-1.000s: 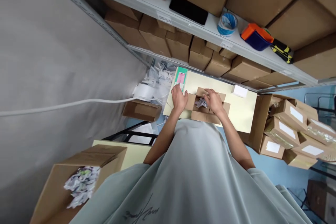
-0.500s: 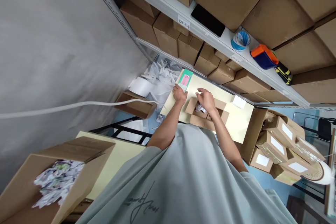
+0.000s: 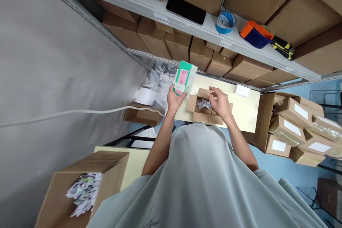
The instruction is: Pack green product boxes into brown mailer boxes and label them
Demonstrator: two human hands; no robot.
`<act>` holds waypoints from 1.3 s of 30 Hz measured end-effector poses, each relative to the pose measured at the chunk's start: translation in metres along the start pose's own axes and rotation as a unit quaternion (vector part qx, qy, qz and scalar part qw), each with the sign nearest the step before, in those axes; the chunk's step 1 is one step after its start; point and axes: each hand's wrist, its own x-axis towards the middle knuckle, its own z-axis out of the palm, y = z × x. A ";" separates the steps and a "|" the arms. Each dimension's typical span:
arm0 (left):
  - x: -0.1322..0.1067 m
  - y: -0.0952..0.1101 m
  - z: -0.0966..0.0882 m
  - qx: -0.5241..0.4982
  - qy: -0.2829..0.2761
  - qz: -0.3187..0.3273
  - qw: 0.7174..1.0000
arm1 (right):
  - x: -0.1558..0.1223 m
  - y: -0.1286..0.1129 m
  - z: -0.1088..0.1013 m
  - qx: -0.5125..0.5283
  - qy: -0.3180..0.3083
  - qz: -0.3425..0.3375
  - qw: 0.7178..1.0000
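My left hand (image 3: 175,99) is closed around the lower end of a green and white product box (image 3: 184,76) with a pink tumbler-like picture on its front. The box is held up above the cream tabletop (image 3: 244,121). My right hand (image 3: 220,102) hovers over the right side of an open cardboard box (image 3: 200,117), fingers apart and slightly curled, with nothing visible in them. Inside that carton lies crumpled printed paper (image 3: 204,104); my right hand hides part of the interior.
A shelf with cardboard boxes stands behind the table, holding a black phone (image 3: 186,9), blue tape (image 3: 226,22) and an orange-blue tape dispenser (image 3: 256,34). White labels (image 3: 242,91) lie at the back right. A large carton of packed boxes (image 3: 260,124) is on the right; a paper-filled carton (image 3: 109,181) is lower left.
My left hand has taken hold of the green box and lifted it off the table. My right hand has stayed over the open carton. The camera view has shifted.
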 end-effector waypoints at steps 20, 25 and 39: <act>-0.098 0.050 0.015 0.152 -0.285 0.252 0.912 | -0.082 0.107 -0.010 -0.168 -0.130 0.109 0.971; -0.089 0.048 0.034 0.186 -0.278 0.256 0.907 | -0.070 0.124 0.015 -0.160 -0.130 0.130 0.970; -0.070 0.032 0.064 0.245 -0.288 0.263 0.887 | -0.073 0.127 0.019 -0.174 -0.120 0.120 0.970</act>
